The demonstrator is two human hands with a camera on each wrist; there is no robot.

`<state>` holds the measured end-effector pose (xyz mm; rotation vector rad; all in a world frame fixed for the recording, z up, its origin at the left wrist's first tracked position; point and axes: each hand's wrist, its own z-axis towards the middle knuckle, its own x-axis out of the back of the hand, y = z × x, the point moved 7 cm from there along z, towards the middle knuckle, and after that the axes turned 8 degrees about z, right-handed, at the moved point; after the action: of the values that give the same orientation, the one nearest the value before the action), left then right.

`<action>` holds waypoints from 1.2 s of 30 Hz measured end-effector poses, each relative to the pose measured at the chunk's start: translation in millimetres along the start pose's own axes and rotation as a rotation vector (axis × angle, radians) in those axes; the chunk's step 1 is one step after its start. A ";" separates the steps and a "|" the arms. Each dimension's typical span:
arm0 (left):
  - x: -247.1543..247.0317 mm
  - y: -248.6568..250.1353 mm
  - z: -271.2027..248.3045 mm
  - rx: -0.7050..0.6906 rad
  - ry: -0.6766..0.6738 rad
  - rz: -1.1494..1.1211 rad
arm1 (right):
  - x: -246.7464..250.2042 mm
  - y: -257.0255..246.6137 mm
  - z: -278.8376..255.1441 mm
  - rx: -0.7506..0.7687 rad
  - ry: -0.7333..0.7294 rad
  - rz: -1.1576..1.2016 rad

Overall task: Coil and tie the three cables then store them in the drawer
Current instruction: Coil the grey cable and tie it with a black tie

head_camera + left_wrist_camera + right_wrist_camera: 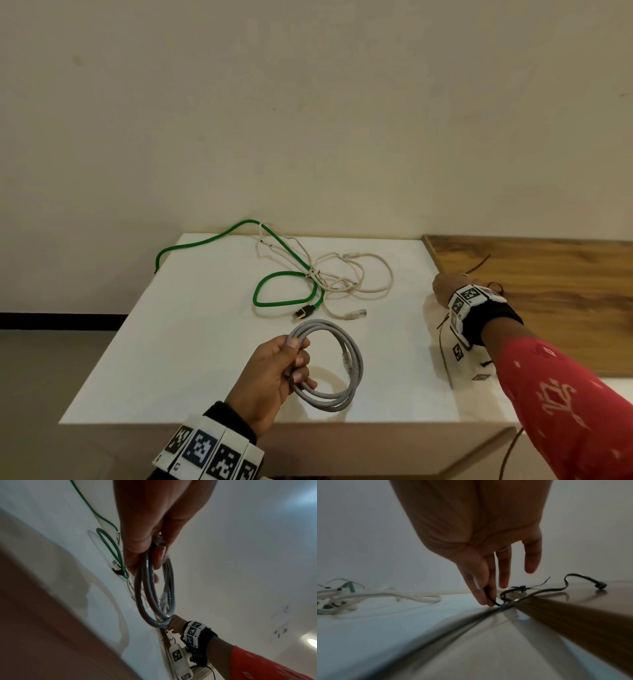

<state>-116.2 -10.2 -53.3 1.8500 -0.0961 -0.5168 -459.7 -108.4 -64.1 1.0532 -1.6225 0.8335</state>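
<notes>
My left hand (296, 359) grips a coiled grey cable (342, 401) a little above the white table (191, 342), near its front edge. In the left wrist view the grey coil (145, 595) hangs from the fingers of that hand (154, 555). A loose green cable (284, 274) and a loose white cable (376, 257) lie tangled at the back of the table. My right hand (445, 287) reaches to the table's right edge. There its thumb and forefinger (486, 601) pinch a thin black zip tie (496, 602).
A wooden surface (531, 291) adjoins the table on the right. On it lie a looped black tie (518, 588) and another black tie (583, 576). A plain wall stands right behind the table.
</notes>
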 end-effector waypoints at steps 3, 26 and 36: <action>0.8 -0.2 -0.4 -0.006 0.012 0.005 | 21.3 -11.7 -17.6 0.034 0.087 0.070; 8.5 23.0 -44.7 -0.095 0.097 0.066 | -3.3 -107.5 -84.7 0.298 0.045 0.082; 16.9 15.0 -37.9 -0.087 0.121 0.093 | -8.0 -120.1 -89.9 0.300 0.040 0.002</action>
<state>-83.2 12.9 -35.1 1.7779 -0.0762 -0.3385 -315.2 -72.8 -43.5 1.2334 -1.4948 1.1162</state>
